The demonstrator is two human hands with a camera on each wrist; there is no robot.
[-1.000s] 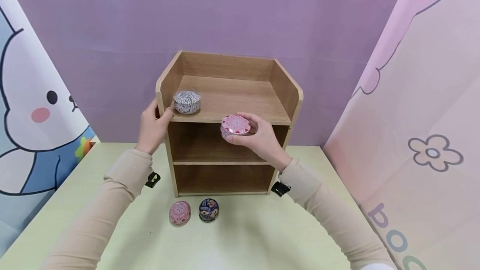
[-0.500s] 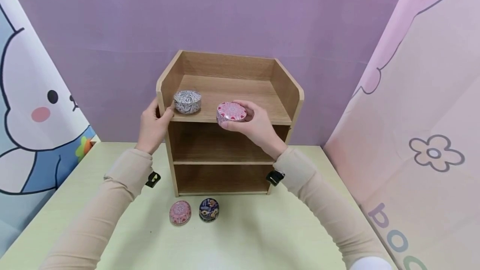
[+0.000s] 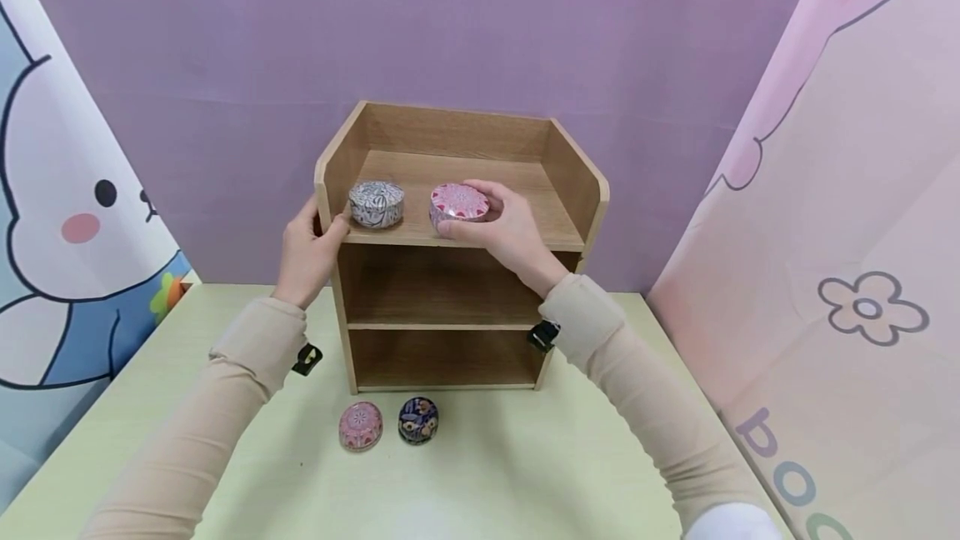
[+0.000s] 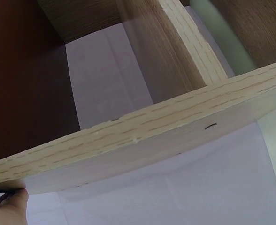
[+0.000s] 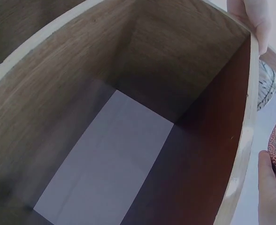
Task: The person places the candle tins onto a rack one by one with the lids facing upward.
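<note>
Head view: right hand [image 3: 510, 227] pinches the pink-topped tin [image 3: 459, 202], thumb on near side, fingers on far side. Tin is lid up, over the front part of the top board on the wooden shelf [image 3: 465, 169]; can't tell if its base touches. Left hand [image 3: 306, 255] grips the shelf's left side panel near the top front corner, thumb at the front edge, fingers round the outside. Grey-and-white tin [image 3: 377, 205] sits on the top board just beside that thumb, left of the held tin.

Right wrist: held tin cut off at right edge; shelf interior takes most of the frame. Left wrist: part of left hand at bottom left, against the panel.

Further out: pink tin [image 3: 360, 427] and dark blue tin [image 3: 417, 420] side by side, apart, on the pale table [image 3: 465, 490] in front of the shelf. Beige sleeves [image 3: 258, 340], black wrist mounts [image 3: 306, 359]. Purple backdrop [image 3: 480, 23] behind, rabbit-print panel [image 3: 90, 190] left, flower-print panel [image 3: 855, 207] right.
</note>
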